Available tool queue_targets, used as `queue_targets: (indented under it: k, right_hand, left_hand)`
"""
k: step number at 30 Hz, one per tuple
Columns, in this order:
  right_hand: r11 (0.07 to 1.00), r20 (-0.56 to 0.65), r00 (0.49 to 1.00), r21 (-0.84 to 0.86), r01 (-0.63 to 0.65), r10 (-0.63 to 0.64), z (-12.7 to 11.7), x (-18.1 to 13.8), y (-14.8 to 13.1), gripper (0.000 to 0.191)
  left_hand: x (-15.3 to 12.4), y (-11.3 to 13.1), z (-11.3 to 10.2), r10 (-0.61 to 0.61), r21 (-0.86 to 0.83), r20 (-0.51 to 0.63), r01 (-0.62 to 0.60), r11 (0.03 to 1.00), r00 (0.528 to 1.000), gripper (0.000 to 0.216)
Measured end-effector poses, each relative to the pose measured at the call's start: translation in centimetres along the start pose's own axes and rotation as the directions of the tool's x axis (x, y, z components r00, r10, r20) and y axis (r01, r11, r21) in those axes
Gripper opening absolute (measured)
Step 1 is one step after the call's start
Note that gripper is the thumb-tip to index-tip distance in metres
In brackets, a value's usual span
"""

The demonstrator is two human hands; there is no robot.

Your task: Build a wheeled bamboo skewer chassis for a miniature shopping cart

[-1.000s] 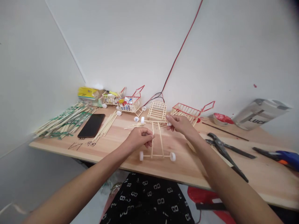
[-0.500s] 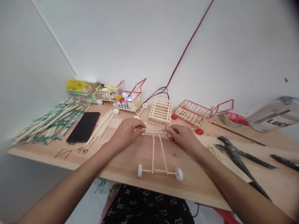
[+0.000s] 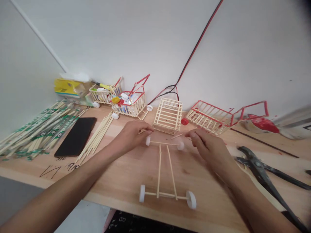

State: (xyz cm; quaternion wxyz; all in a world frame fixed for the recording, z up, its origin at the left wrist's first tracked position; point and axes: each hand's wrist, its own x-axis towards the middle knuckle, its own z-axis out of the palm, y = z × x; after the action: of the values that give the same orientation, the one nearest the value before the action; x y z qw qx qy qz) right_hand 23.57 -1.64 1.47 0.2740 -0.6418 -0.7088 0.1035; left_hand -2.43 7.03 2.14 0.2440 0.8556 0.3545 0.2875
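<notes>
A thin stick axle (image 3: 161, 143) lies between my hands, with a white cap wheel (image 3: 148, 141) on its left end and another, blurred, on its right. Beside the left wheel is my left hand (image 3: 134, 134), fingers bent and slightly apart; a pale bit shows between them. My right hand (image 3: 209, 145) hovers right of the other wheel, its fingers apart and off the axle. Closer to me, two sticks (image 3: 159, 171) run from the axle area to a second axle (image 3: 167, 195), which has larger-looking white wheels (image 3: 191, 200).
Behind stand a stick basket (image 3: 168, 113), a red-rimmed cart (image 3: 211, 118) and two cap-filled carts. On the left are loose sticks (image 3: 96, 137), a phone (image 3: 75, 137) and packaged sticks (image 3: 43, 129). Pliers (image 3: 259, 170) lie on the right; a red cap (image 3: 184, 121) is near the basket.
My hands have come off the axle ends and moved apart, the right one farther. Both its wheels now show. The view has shifted closer to the table.
</notes>
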Motion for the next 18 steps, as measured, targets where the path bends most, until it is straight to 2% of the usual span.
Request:
queue_targets:
  k: [5, 8, 10, 12, 15, 18]
  right_hand:
    - [0.988, -0.090, 0.985, 0.037, 0.149, -0.145, -0.1, -0.2, -1.0, 0.021]
    - [0.963, -0.048, 0.963, 0.036, 0.266, -0.264, 0.6, -0.5, -1.6, 0.018]
    - [0.959, 0.016, 0.959, 0.018, 0.282, -0.282, 1.0, -1.0, -1.9, 0.018]
    - [0.973, 0.080, 0.970, -0.022, 0.230, -0.228, 1.3, -1.4, -2.3, 0.023]
    - [0.996, 0.187, 0.981, -0.058, 0.066, -0.054, 1.6, -1.9, -2.9, 0.035]
    - [0.992, 0.360, 0.930, 0.073, -0.104, 0.071, 2.1, -1.9, -3.4, 0.041]
  left_hand:
    - [-0.4, -0.2, 1.2, 0.061, 0.012, -0.023, -0.061, 0.998, 0.998, 0.012]
    - [-0.9, -0.4, 2.2, 0.184, 0.091, -0.013, -0.182, 0.979, 0.983, 0.009]
    - [-1.2, -0.4, 2.6, 0.257, 0.150, 0.004, -0.254, 0.955, 0.967, 0.009]
    - [-1.4, -0.2, 2.8, 0.288, 0.203, 0.010, -0.284, 0.937, 0.958, 0.010]
    - [-1.6, 0.0, 3.1, 0.273, 0.256, 0.017, -0.269, 0.929, 0.962, 0.013]
    - [-1.7, -0.1, 3.5, 0.255, 0.266, 0.026, -0.253, 0.930, 0.967, 0.014]
